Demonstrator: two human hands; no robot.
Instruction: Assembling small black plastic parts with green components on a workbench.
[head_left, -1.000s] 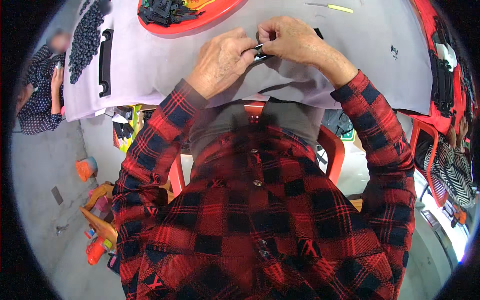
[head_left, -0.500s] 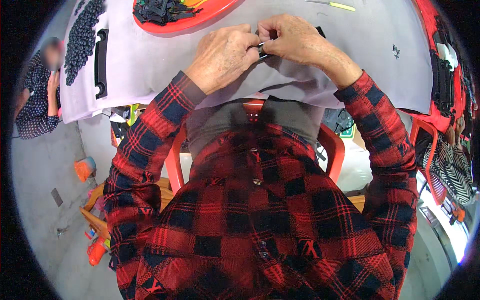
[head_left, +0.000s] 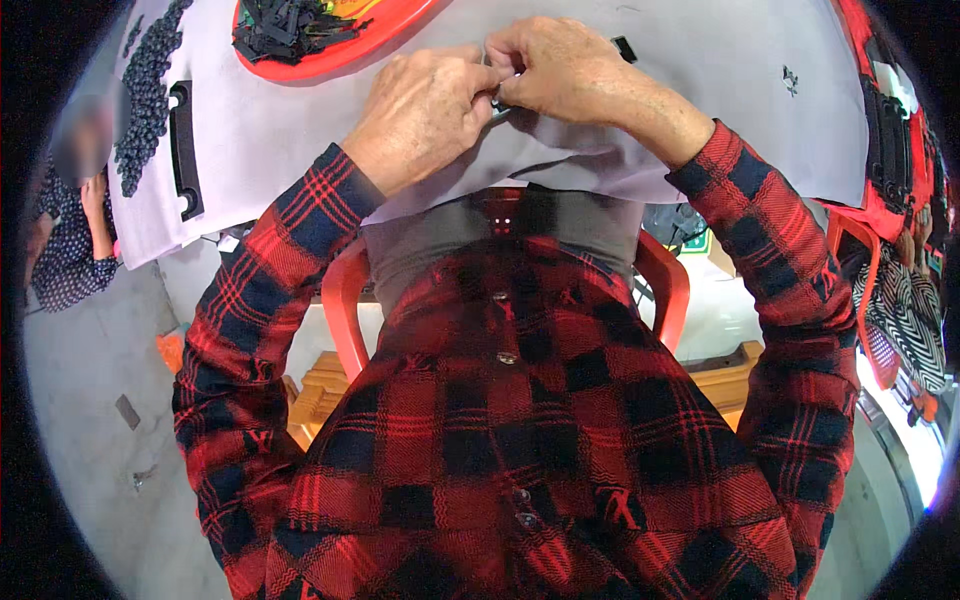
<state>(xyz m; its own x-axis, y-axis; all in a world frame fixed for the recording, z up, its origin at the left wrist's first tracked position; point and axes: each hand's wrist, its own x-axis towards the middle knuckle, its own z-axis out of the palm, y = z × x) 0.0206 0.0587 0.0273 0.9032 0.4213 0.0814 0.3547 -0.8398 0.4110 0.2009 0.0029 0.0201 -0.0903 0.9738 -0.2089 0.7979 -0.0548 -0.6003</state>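
Both hands meet over the cloth-covered table [head_left: 640, 150], fingertips close together. My left hand [head_left: 425, 115] is pinched at the near end of a dark strip-like piece [head_left: 500, 108], mostly hidden by the fingers. With thumb and forefinger curled together, my right hand [head_left: 570, 75] grips the same area from the right. Past its knuckles a black end [head_left: 624, 48] sticks out, apparently part of the same piece, though the hand hides the join. Beyond the left hand lies a red tray [head_left: 330, 62] heaped with small black plastic parts [head_left: 285, 30].
At the left lie a long black notched strip [head_left: 184, 150] and a pile of small round black pieces [head_left: 148, 95]. A tiny dark cluster [head_left: 790, 80] rests at the right. Black parts [head_left: 892, 165] sit on a red surface at the far right. Another person [head_left: 75, 230] is at the left.
My view has shifted slightly, so the table things appear further left and the tray higher. Both hands stay together on the dark piece, with little change in grip.
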